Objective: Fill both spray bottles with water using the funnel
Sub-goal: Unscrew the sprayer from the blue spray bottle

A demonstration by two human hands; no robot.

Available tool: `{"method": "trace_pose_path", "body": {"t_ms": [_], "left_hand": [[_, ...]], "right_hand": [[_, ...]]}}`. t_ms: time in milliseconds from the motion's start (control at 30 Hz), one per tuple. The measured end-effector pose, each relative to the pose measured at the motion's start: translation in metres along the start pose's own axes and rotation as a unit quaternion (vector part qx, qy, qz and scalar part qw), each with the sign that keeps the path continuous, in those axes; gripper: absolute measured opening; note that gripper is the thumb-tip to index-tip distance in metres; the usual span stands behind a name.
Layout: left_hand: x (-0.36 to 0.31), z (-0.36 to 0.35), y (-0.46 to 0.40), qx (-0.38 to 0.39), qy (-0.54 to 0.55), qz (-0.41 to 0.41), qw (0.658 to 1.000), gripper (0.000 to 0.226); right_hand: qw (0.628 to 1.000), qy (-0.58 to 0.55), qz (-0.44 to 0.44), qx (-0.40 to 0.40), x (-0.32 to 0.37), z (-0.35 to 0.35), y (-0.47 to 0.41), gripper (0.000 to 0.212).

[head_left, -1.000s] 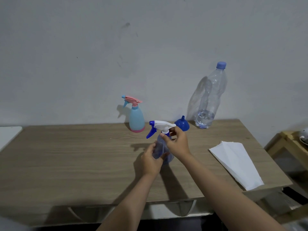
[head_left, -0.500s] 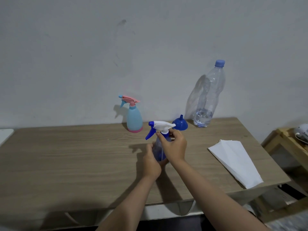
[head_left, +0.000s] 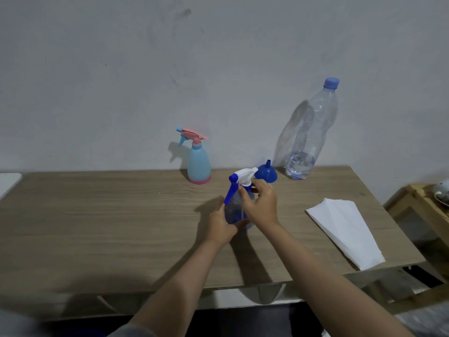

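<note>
The wooden surface (head_left: 97, 215) carries all things of the task. At the back, against the wall, stands the water bottle (head_left: 308, 132), cap on and only a little water in its bottom. The white napkin (head_left: 345, 232) lies at the right. The light blue sprayer (head_left: 198, 164) waits at the back, head on. The clear blue sprayer (head_left: 237, 207) stands in the middle of the surface, between the 2 hands. The left hand (head_left: 220, 227) is closed around its body. The right hand (head_left: 261, 203) pinches the collar under the white head, and since 1 second ago the nozzle has swung more toward the camera (so the head is probably unscrewing). The funnel (head_left: 266, 172) sits upside down behind, untouched; no filling can start yet.
</note>
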State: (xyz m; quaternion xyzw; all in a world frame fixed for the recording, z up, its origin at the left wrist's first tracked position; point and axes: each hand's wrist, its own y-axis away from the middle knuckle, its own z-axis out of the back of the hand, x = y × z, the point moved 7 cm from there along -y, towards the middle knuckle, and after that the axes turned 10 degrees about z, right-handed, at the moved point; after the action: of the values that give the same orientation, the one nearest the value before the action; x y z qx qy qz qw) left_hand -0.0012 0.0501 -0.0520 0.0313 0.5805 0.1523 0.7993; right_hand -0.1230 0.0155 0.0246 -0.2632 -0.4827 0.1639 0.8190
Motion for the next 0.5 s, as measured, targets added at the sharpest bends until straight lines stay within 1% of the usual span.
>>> {"method": "trace_pose_path", "body": {"t_ms": [67,167,200,267,333,400,433,500], "left_hand": [[-0.002,0.002,-0.001,0.006,-0.029,0.0,1.0,0.065],[-0.003,0.001,-0.002,0.018,-0.026,-0.01,0.999,0.064],[-0.003,0.001,-0.002,0.021,-0.024,-0.014,0.999,0.064],[-0.002,0.002,-0.002,0.021,-0.021,-0.023,0.999,0.065],[-0.001,0.002,-0.002,0.019,-0.01,-0.024,0.999,0.063],[0.001,0.002,-0.002,0.018,0.006,-0.021,1.0,0.066],[0.001,0.003,-0.002,0.018,0.011,-0.024,1.0,0.067],[-0.002,0.002,-0.002,0.022,0.013,-0.034,0.999,0.068]], "right_hand": [[0.999,-0.023,-0.021,0.023,-0.003,0.001,-0.003,0.015],[0.992,-0.091,-0.088,0.012,-0.006,0.008,-0.002,0.037],[0.989,-0.108,-0.1,0.002,-0.007,0.01,-0.002,0.041],[0.988,-0.112,-0.103,-0.002,-0.006,0.01,-0.002,0.038],[0.988,-0.117,-0.1,0.003,-0.004,0.011,-0.001,0.031],[0.987,-0.13,-0.09,0.023,-0.004,0.011,-0.001,0.025],[0.986,-0.134,-0.086,0.042,-0.005,0.011,0.0,0.025],[0.983,-0.141,-0.088,0.076,-0.006,0.01,0.001,0.033]]}}
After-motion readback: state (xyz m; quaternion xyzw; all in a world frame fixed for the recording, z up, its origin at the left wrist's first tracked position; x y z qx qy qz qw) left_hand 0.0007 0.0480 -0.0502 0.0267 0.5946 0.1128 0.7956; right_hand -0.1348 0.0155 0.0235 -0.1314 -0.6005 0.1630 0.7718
